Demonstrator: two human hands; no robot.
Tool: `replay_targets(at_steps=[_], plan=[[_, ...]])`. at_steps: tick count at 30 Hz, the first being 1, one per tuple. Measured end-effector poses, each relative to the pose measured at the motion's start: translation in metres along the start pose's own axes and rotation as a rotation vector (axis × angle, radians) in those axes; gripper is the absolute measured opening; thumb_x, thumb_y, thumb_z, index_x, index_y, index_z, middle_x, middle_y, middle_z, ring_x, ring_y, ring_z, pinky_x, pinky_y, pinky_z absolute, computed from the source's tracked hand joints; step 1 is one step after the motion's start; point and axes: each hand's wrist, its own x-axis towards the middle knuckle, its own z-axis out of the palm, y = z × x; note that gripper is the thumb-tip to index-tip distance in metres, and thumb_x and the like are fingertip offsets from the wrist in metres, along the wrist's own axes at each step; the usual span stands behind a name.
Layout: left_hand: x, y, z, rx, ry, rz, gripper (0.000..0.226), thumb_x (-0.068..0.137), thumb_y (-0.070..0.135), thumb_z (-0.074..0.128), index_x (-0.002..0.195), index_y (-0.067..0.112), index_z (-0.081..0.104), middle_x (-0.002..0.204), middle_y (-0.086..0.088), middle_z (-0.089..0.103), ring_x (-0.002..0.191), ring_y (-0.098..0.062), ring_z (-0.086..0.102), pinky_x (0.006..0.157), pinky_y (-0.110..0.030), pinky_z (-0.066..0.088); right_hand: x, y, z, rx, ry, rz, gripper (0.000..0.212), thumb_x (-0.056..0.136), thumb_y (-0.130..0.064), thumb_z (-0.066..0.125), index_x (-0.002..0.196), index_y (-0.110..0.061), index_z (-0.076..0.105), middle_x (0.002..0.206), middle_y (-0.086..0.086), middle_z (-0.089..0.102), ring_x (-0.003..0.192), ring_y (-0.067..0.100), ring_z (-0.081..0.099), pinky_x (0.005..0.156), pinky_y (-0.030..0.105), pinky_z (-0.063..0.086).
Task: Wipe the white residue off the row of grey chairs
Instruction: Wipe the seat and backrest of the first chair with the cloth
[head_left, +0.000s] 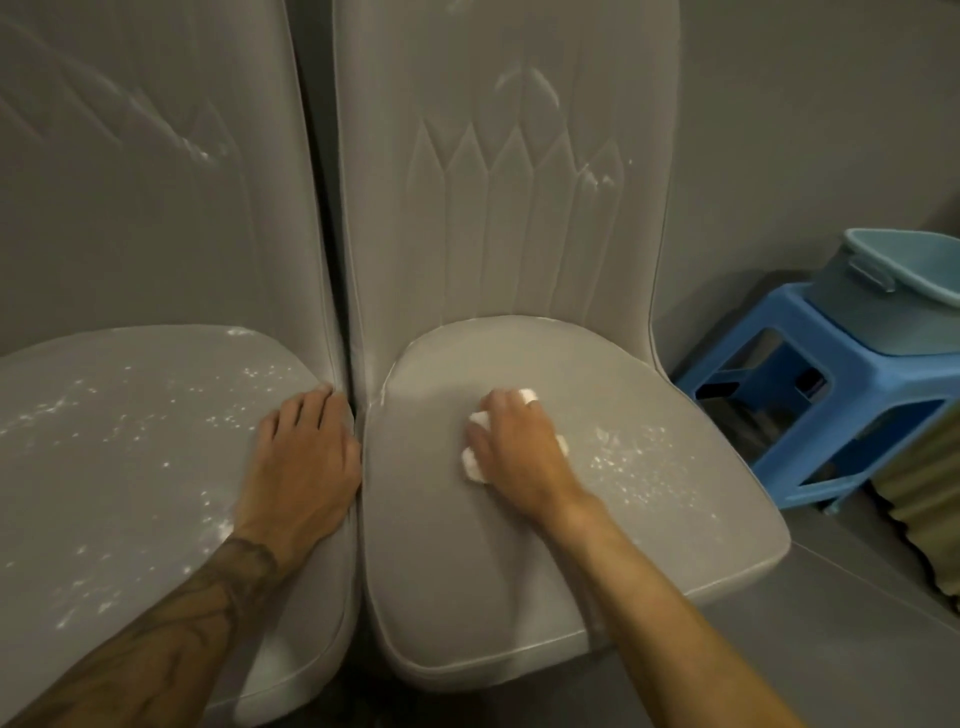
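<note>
Pressing cloth (474, 464) on seat (519, 545), basin (862, 312) (contents hidden) on stool (802, 318)

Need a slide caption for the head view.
Right hand wipes the right chair seat with a white cloth; left hand rests on the left chair seat, speckled with white residue.

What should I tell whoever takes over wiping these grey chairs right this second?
Left hand rests flat on the edge of the left chair's seat.
Right hand grips a white cloth pressed on the right chair's seat.
Done: that seat's left and middle look clean.
Left: the residue patch on its right side, the streaks on its backrest, and the whole left chair, both seat and backrest.
</note>
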Motion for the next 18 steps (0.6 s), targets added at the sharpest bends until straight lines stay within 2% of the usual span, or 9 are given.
replay_targets(at_steps=[4,6,7,10,11,12,15,18], plan=[[0.002,0.003,0.002,-0.121,0.045,-0.064,0.048,0.104,0.027,0.035,0.141,0.004,0.056,0.144,-0.017,0.057,0.129,-0.035,0.054,0.109,-0.052,0.044,-0.031,-0.016,0.01,0.162,-0.047,-0.339,0.022,0.101,-0.035,0.048,0.107,-0.014,0.055,0.108,0.007,0.055,0.1,0.03,0.049,0.092,0.041,0.039],[0.003,0.004,0.003,-0.146,0.049,-0.076,0.045,0.106,0.025,0.042,0.145,0.007,0.053,0.149,-0.014,0.054,0.134,-0.033,0.051,0.114,-0.05,0.04,-0.023,0.01,-0.001,0.156,-0.06,-0.343,0.023,0.102,-0.034,0.051,0.109,-0.013,0.057,0.109,0.009,0.056,0.102,0.031,0.05,0.092,0.042,0.04],[0.003,0.005,0.002,-0.14,0.045,-0.078,0.045,0.106,0.026,0.043,0.146,0.008,0.052,0.151,-0.013,0.052,0.137,-0.031,0.049,0.116,-0.049,0.038,-0.015,0.026,-0.006,0.142,-0.057,-0.286,0.024,0.102,-0.033,0.051,0.11,-0.011,0.058,0.11,0.01,0.056,0.103,0.032,0.051,0.092,0.042,0.04],[0.001,0.006,0.0,-0.119,0.029,-0.079,0.048,0.108,0.027,0.033,0.148,0.007,0.05,0.152,-0.013,0.051,0.138,-0.032,0.048,0.116,-0.049,0.038,0.009,0.062,-0.017,0.038,-0.031,-0.043,0.028,0.103,-0.034,0.047,0.114,-0.01,0.055,0.117,0.012,0.055,0.109,0.033,0.05,0.095,0.041,0.04],[0.001,0.006,0.0,-0.104,0.03,-0.071,0.051,0.106,0.028,0.03,0.146,0.006,0.052,0.151,-0.014,0.052,0.135,-0.033,0.05,0.114,-0.049,0.04,0.012,0.06,-0.016,-0.025,-0.025,-0.031,0.029,0.104,-0.035,0.043,0.116,-0.01,0.054,0.12,0.011,0.055,0.111,0.032,0.049,0.098,0.042,0.038],[0.001,0.005,-0.001,-0.092,0.026,-0.067,0.055,0.103,0.031,0.027,0.146,0.006,0.052,0.15,-0.015,0.053,0.134,-0.034,0.051,0.112,-0.05,0.041,0.01,0.052,-0.011,-0.061,-0.028,-0.069,0.03,0.105,-0.035,0.039,0.116,-0.011,0.053,0.121,0.01,0.055,0.112,0.031,0.048,0.1,0.042,0.037],[0.0,0.004,-0.001,-0.089,0.015,-0.067,0.063,0.1,0.038,0.023,0.147,0.007,0.051,0.15,-0.014,0.052,0.134,-0.032,0.051,0.114,-0.05,0.041,-0.018,0.022,0.002,0.122,-0.044,-0.281,0.027,0.104,-0.036,0.041,0.112,-0.014,0.054,0.114,0.007,0.055,0.105,0.029,0.047,0.096,0.041,0.037],[0.001,0.004,0.0,-0.085,0.005,-0.065,0.067,0.099,0.041,0.02,0.149,0.007,0.049,0.152,-0.014,0.051,0.136,-0.032,0.05,0.117,-0.05,0.039,-0.026,0.043,-0.01,0.141,-0.088,-0.41,0.026,0.103,-0.037,0.046,0.112,-0.014,0.054,0.112,0.006,0.054,0.103,0.029,0.048,0.092,0.042,0.04]])
